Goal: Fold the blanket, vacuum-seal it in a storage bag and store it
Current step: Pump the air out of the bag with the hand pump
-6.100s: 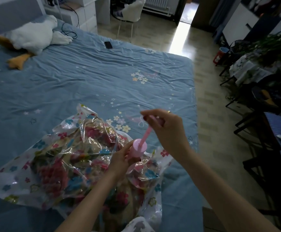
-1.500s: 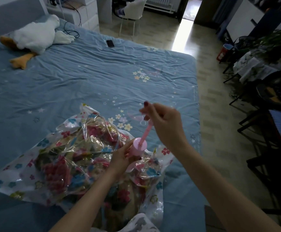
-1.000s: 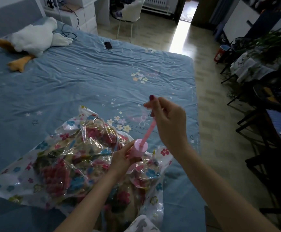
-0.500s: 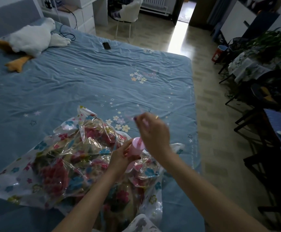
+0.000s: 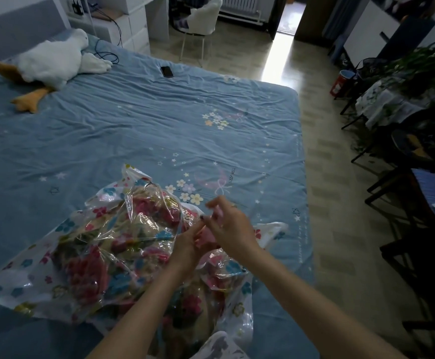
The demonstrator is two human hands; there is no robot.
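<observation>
Hands (image 5: 211, 237) gripping pump (image 5: 206, 235), on bag (image 5: 94, 255)

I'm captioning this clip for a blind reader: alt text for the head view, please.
Both hands work a pink hand pump on a clear flower-print storage bag holding a floral blanket on a blue bed; the left hand grips its body, the right hand its handle. Behind lie a plush goose and a phone.
</observation>
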